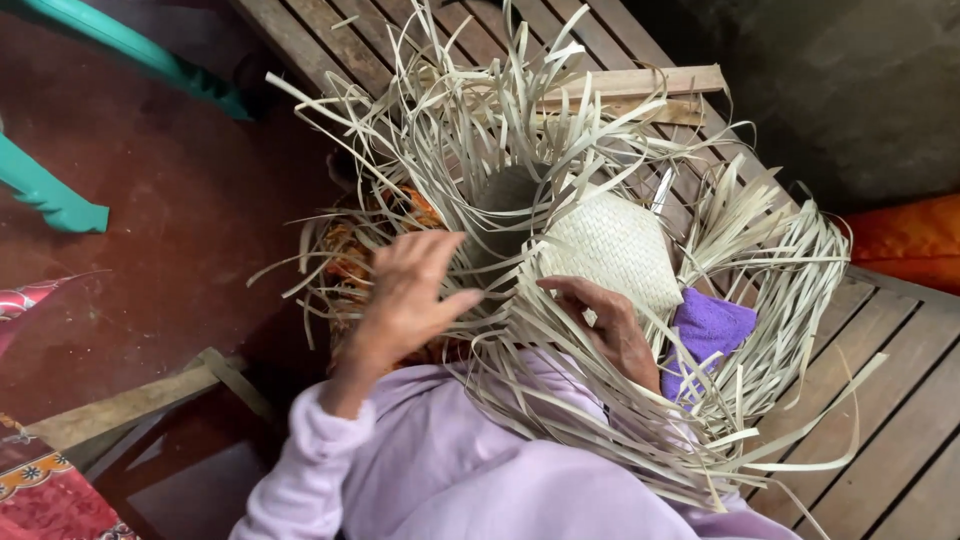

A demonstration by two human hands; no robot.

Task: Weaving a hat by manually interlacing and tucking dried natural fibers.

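Head view looked straight down on a half-woven basket (610, 245) of pale flat strips, held in the person's lap over a slatted wooden table (900, 400). The finished part was a tight, cream-coloured woven panel near the middle of the picture, tilted so one corner pointed down. From its edges long loose strips (480, 120) fanned out in every direction, up over the slats and down across the lilac sleeve (330, 440).

The left hand (410, 290) was open with fingers spread, thumb pointing right, resting on the loose strips just left of the woven panel; it clasped nothing firmly that could be seen. The right hand (610, 330) lay under the lower edge of the woven panel, fingers curled among the strips and partly hidden by them, so whether it pinched a strip could not be told. The two hands were apart, with a bundle of strips between them.

A purple cloth (710, 330) sat just right of the right hand, tucked under the strips. A pale wooden block (640, 85) lay on the slats beyond the basket. Orange patterned fabric (350, 250) showed through the strips left of the left hand. An orange cushion (910, 240) lay at the right edge. Teal chair legs (60, 200) stood on the reddish floor (180, 230) at upper left, and a red patterned cloth (40, 490) filled the lower left corner.
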